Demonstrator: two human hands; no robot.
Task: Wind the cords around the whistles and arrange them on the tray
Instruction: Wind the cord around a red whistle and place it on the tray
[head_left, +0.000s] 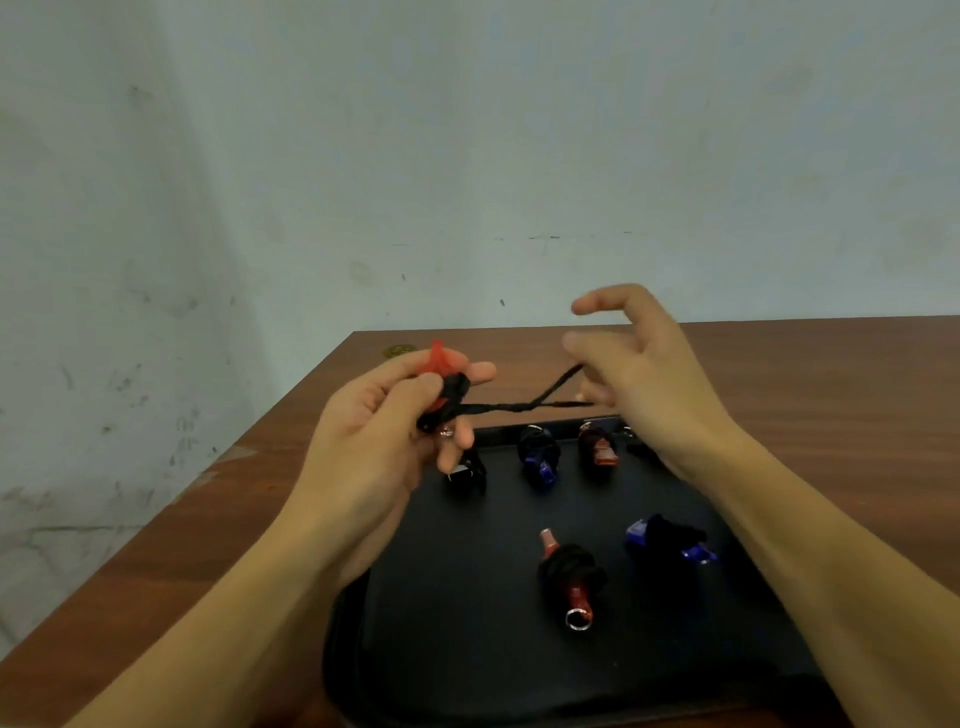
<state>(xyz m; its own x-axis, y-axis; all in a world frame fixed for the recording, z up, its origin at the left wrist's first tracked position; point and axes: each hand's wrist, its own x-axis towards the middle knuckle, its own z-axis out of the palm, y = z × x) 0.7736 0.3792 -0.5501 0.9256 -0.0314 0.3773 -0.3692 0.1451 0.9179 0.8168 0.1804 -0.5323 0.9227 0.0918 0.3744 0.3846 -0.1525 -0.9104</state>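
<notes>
Left hand (384, 415) holds a red whistle (439, 358) up over the tray's far left corner, grip curled round it, black cord (519, 406) already wound several turns on the body. The loose end runs right as a doubled strand to the right hand (639, 374), which pinches it low between fingers; the upper fingers are spread, so the grip there is narrow, on cord only. This whistle looks partly wound, a fair length of cord left.

Black tray (467, 649) sits on the wooden table (182, 545). On it, left to right in the far row: a dark whistle (467, 470) half hidden behind the left hand, a blue whistle (540, 457), a red-brown whistle (600, 448), and one more dark bit (636, 441) behind the right wrist, cannot tell what. Near row: a red whistle with ring (571, 577), then a blue one (670, 538). All of these look wrapped.

Judgement: task well along, five or so done and laid down, one in hand to finish and place. No unwound whistles visible on the table
</notes>
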